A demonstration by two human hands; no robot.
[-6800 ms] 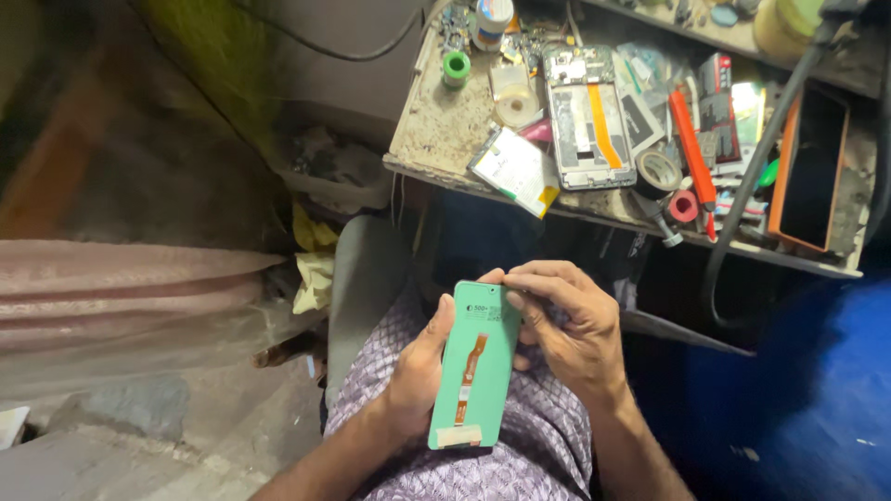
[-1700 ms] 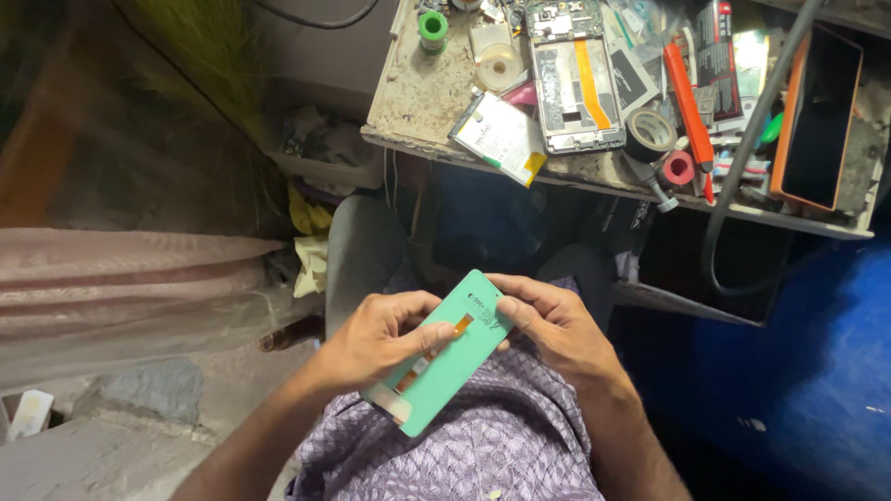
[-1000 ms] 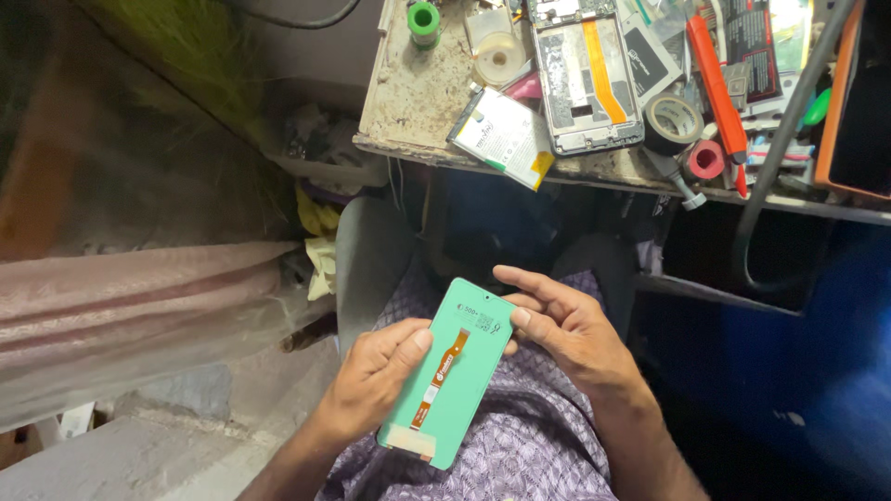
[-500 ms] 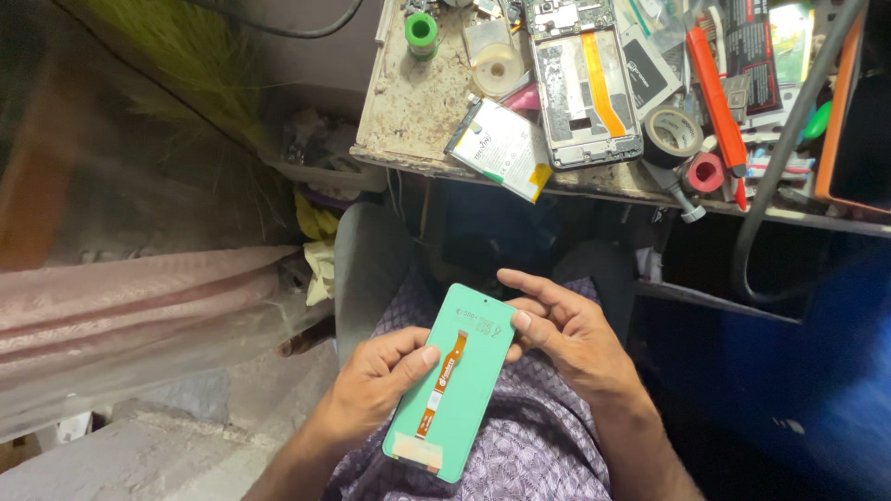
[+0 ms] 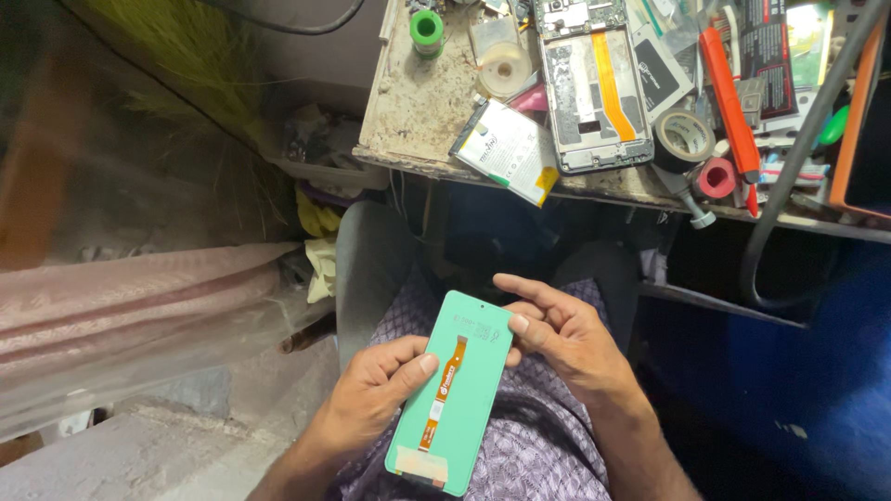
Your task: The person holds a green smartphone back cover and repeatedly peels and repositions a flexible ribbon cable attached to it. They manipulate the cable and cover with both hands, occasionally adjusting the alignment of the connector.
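Note:
A green phone display panel (image 5: pixel 473 371) with an orange flex cable (image 5: pixel 444 393) down its back lies over my lap. My left hand (image 5: pixel 367 401) grips its left edge, thumb on the back near the cable. My right hand (image 5: pixel 561 329) touches the upper right edge with its fingertips, the index finger stretched above the panel's top. My purple patterned garment (image 5: pixel 534 455) is under both hands.
Above is a dirty workbench (image 5: pixel 418 111) with an opened phone frame (image 5: pixel 594 83), a white battery (image 5: pixel 506 148), tape rolls (image 5: pixel 685 139), a red tool (image 5: pixel 729 93) and a green spool (image 5: pixel 427 28). A thick black cable (image 5: pixel 789 176) hangs at right. Plastic sheeting (image 5: pixel 130 315) lies at left.
The panel has turned from a slanted hold to nearly upright over my lap. My left hand stays on its left edge; my right fingers have shifted to the top right corner.

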